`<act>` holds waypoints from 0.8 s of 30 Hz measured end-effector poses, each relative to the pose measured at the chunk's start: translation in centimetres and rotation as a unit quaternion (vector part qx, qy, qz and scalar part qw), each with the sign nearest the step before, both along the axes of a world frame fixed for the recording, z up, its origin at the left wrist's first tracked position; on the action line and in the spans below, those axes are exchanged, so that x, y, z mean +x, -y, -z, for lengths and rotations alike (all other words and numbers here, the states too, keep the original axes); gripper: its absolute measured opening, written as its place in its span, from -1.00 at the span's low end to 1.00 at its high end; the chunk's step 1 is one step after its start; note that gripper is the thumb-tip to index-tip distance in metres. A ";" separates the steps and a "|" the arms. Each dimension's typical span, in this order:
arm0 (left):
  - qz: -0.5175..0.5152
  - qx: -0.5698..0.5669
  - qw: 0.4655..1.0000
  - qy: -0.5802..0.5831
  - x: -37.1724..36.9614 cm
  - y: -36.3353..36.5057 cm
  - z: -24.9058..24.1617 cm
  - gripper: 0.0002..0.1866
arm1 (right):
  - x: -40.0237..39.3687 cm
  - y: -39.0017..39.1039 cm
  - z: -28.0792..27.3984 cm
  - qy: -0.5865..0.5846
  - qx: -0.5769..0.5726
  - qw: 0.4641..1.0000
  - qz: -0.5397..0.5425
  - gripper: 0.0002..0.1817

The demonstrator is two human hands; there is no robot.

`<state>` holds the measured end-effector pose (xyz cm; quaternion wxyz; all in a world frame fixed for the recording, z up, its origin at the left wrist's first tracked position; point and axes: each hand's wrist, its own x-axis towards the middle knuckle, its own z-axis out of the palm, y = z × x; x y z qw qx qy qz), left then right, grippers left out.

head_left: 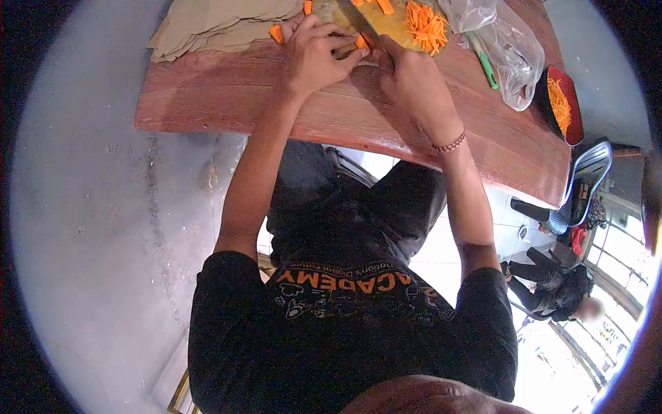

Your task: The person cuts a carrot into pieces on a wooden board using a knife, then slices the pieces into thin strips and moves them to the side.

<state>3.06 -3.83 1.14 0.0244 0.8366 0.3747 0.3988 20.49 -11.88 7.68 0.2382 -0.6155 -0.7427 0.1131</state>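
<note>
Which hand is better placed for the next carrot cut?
Probably the right hand: it grips the knife, close beside the carrot piece that the left hand seems to steady.

Around the view, brown paper (214, 31) lies at eleven o'clock, a plastic bag (520, 69) at two, a chair (592, 165) at three, another person (555, 279) towards four.

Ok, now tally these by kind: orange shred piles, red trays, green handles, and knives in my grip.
Shred piles: 2, one pile near the blade, another pile in the tray
Red tray: 1
Green handle: 1
Knife: 1, in your right hand
Total: 5
</note>
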 end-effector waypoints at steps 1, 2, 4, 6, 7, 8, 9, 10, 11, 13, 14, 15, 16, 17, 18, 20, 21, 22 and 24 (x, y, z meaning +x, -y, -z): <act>-0.010 0.015 1.000 -0.008 0.0 0.2 -0.2 -0.69 | 0.2 -0.8 0.5 0.009 0.023 1.000 -0.017 -0.65; -0.010 0.016 1.000 -0.008 0.0 0.2 -0.1 -0.69 | 0.3 -1.4 0.8 0.008 0.023 1.000 -0.017 -0.65; -0.021 0.032 0.999 -0.021 -0.1 0.0 0.2 -0.66 | 0.1 -2.1 0.8 0.020 0.025 0.999 -0.014 -0.68; -0.017 0.034 0.999 -0.029 -0.3 0.0 0.3 -0.65 | 0.1 -1.8 0.2 -0.003 0.028 1.000 -0.004 -0.70; -0.016 0.037 0.999 -0.035 -0.4 -0.1 0.2 -0.65 | 0.1 -1.6 -0.2 -0.025 0.030 0.999 0.003 -0.71; -0.018 0.037 0.999 -0.034 -0.4 -0.1 0.2 -0.65 | 0.2 -1.3 -0.4 -0.024 0.030 0.999 0.001 -0.71; -0.020 0.038 0.999 -0.030 -0.4 0.0 0.2 -0.65 | 0.4 -0.9 -0.6 -0.038 0.062 0.997 -0.009 -0.72; -0.022 0.039 0.999 -0.026 -0.3 0.1 0.2 -0.65 | 0.5 -0.4 -0.7 -0.051 0.092 0.994 -0.020 -0.73; -0.023 0.038 0.999 -0.025 -0.3 0.1 0.3 -0.65 | 0.5 0.0 -0.7 -0.050 0.090 0.994 -0.021 -0.73; -0.009 0.055 0.998 -0.009 -0.3 -0.3 0.6 -0.67 | 0.4 0.7 -0.7 -0.047 0.035 0.998 0.005 -0.74; -0.010 0.054 0.998 -0.009 -0.3 -0.4 0.8 -0.67 | 0.4 1.0 -0.9 -0.047 0.034 0.998 0.004 -0.74; -0.006 0.051 0.999 -0.003 -0.3 -0.4 0.8 -0.67 | 0.4 1.2 -1.2 -0.042 0.013 0.999 0.000 -0.73; -0.001 0.048 0.999 0.003 -0.3 -0.4 0.9 -0.67 | 0.3 1.4 -1.4 -0.037 -0.007 0.999 -0.003 -0.73; -0.003 0.047 0.999 0.003 -0.4 -0.4 0.9 -0.67 | 0.3 1.5 -1.3 -0.037 -0.008 0.999 -0.004 -0.73; -0.003 0.041 0.999 -0.001 -0.3 -0.4 0.7 -0.68 | 0.3 1.6 -1.2 -0.039 0.000 0.999 0.000 -0.71; -0.003 0.034 0.999 -0.005 -0.3 -0.2 0.5 -0.69 | 0.3 1.8 -0.9 -0.040 0.007 0.999 0.005 -0.69; 0.000 0.037 0.999 -0.008 -0.3 -0.1 0.4 -0.70 | 0.2 2.0 -0.7 -0.043 0.027 0.999 -0.003 -0.66; 0.003 0.042 0.999 -0.011 -0.3 -0.1 0.3 -0.70 | 0.1 2.1 -0.6 -0.047 0.048 0.998 -0.012 -0.62; 0.000 0.049 0.999 -0.016 -0.4 -0.3 0.3 -0.70 | -0.4 2.3 -1.2 -0.038 0.021 0.999 0.004 -0.70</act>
